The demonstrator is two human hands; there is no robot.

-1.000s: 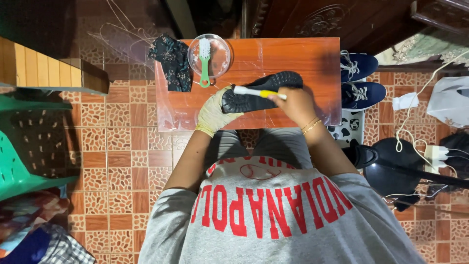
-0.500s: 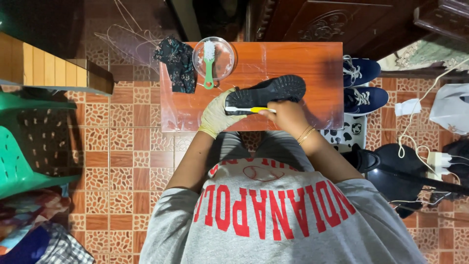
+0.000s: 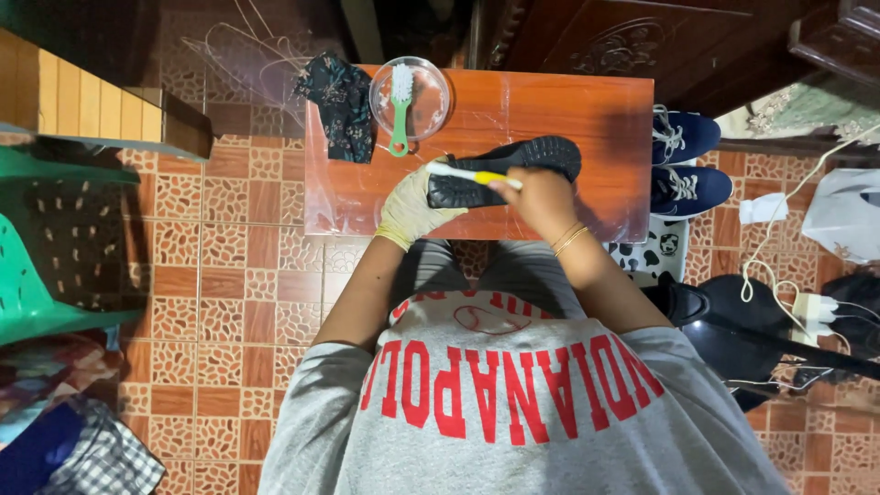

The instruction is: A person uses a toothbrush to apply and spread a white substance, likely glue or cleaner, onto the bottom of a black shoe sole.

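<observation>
A black shoe (image 3: 522,163) lies sole-up over the near part of a small reddish wooden table (image 3: 605,110). My left hand (image 3: 412,206), in a pale yellow glove, grips the shoe's heel end. My right hand (image 3: 541,197), bare with thin bangles at the wrist, holds a white and yellow toothbrush (image 3: 472,173) whose head rests against the sole. A clear round bowl (image 3: 410,98) with a green-handled brush (image 3: 401,119) stands at the table's far left, beside a dark patterned cloth (image 3: 341,105).
A pair of blue sneakers (image 3: 683,160) sits on the tiled floor right of the table. A green plastic chair (image 3: 37,275) and a wooden bench (image 3: 82,110) are at the left. White cables and a power strip (image 3: 807,307) lie at the right, near a black bag (image 3: 742,339).
My right hand with the toothbrush shifted back and forth along the shoe's sole. The left hand kept its hold on the shoe.
</observation>
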